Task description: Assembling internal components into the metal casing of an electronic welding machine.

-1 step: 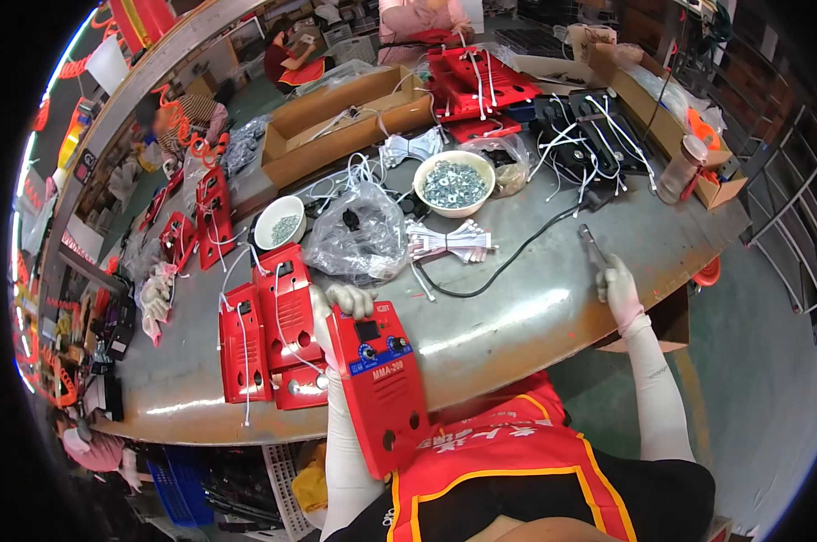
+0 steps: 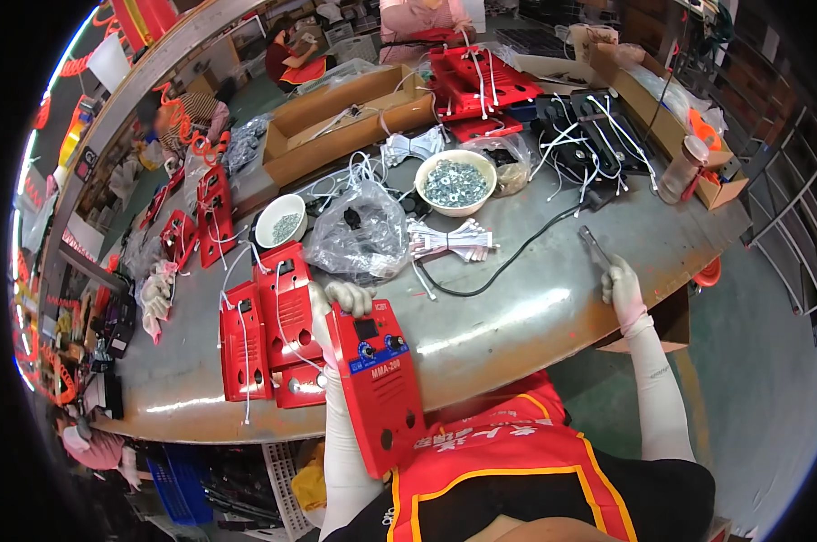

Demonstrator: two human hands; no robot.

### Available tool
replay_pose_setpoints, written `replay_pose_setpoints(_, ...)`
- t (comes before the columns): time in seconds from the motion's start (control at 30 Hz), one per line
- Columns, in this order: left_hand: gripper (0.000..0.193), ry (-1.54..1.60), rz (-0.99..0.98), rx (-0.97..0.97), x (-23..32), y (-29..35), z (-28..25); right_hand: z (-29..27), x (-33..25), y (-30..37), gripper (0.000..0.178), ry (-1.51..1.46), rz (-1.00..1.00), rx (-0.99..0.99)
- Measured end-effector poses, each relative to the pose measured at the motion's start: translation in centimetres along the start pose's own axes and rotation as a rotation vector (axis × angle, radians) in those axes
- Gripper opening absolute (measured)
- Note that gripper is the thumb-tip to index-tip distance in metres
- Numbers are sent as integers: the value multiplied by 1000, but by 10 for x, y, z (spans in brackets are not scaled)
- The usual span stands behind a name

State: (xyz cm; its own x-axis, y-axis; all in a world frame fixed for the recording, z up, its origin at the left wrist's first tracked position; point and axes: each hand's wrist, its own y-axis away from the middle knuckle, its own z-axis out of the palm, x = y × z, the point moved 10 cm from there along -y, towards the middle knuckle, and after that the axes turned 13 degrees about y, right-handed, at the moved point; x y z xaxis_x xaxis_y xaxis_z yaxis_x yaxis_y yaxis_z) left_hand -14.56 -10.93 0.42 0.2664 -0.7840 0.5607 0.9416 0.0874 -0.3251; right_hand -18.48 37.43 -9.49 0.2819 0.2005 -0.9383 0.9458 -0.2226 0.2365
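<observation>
My left hand [image 2: 350, 298], in a white glove, is closed over the top edge of a red front panel [image 2: 381, 388]. The panel is tilted at the table's near edge, against my apron, and has a small dark display and two knobs on a blue strip. My right hand [image 2: 623, 287], also gloved, is closed round a slim grey metal tool [image 2: 595, 246] whose far end points up and left over the right side of the table. Its exact kind cannot be told. More red panels [image 2: 286, 312] with white cables lie just left of my left hand.
Farther back are a bowl of metal nuts [image 2: 454, 183], a smaller bowl of small parts [image 2: 280, 222], a clear plastic bag [image 2: 359, 233], bundled white cables [image 2: 452, 240] and a black cable [image 2: 508, 282]. Black panels [image 2: 589, 135] and a jar [image 2: 682, 170] stand at right. Other people work beyond.
My right hand with the metal tool has shifted very slightly to the right. My left hand keeps its hold on the red panel.
</observation>
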Motion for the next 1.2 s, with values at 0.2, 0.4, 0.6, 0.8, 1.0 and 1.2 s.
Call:
replay_pose_setpoints(0.2, 56, -256, 26, 225, -1, 7, 3, 3, 9, 21, 39, 3, 64, -123)
replay_pose_setpoints(0.4, 47, -1339, 74, 226, 3, -1, 31, 41, -9, 50, 31, 94, -32, -183)
replay_pose_setpoints(0.6, 41, -1779, 141, 42, -42, -10, 46, 65, -20, 57, 29, 264, -150, -168)
replay_pose_setpoints(0.8, 39, -1955, 31, -37, -83, -7, 36, 67, -21, 55, 29, 262, -145, -160)
replay_pose_setpoints(1.0, 34, -2031, 54, -85, -100, -1, 34, 73, -27, 52, 34, 318, -312, -173)
replay_pose_setpoints(1.2, 36, -1869, 127, -128, -90, -1, 40, 77, -29, 56, 32, 385, -282, -229)
